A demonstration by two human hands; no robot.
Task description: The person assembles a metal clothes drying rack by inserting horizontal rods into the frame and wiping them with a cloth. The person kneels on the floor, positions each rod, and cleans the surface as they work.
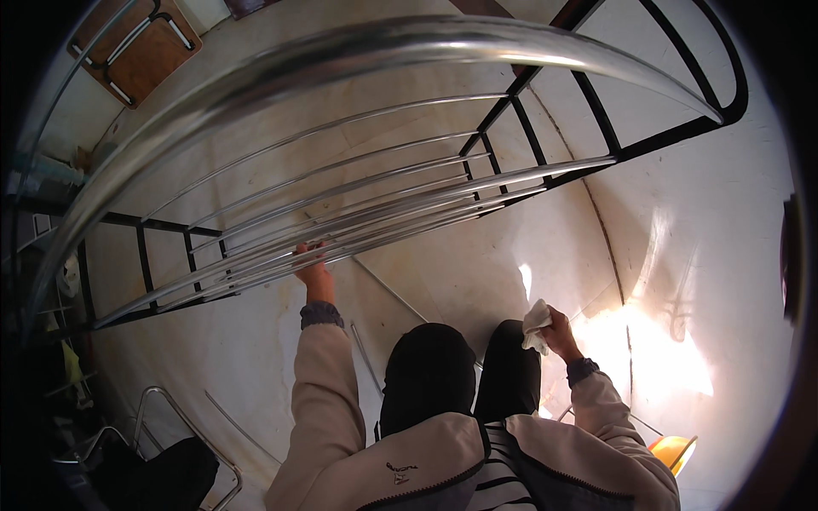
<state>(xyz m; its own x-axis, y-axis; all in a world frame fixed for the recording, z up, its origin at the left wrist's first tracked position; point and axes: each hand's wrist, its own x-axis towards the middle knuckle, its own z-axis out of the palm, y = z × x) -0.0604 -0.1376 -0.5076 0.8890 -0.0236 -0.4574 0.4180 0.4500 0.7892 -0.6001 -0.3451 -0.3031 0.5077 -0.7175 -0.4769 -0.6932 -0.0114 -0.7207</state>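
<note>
A tall rack (400,53) with shiny metal tubes and black end frames stands in front of me. My left hand (314,271) reaches up to its lower tubes, and the fingers curl around one of the thin metal rods (366,232). Part of those fingers is hidden behind the rods. Beside my right knee, my right hand (561,335) is closed on a crumpled white cloth (535,326), held away from the rack.
A chair with a metal frame and dark seat (175,473) is at the lower left. A folded wooden piece with metal legs (136,47) leans at the upper left. Something yellow-orange (673,451) lies at the lower right. Loose thin rods (388,289) rest on the pale floor.
</note>
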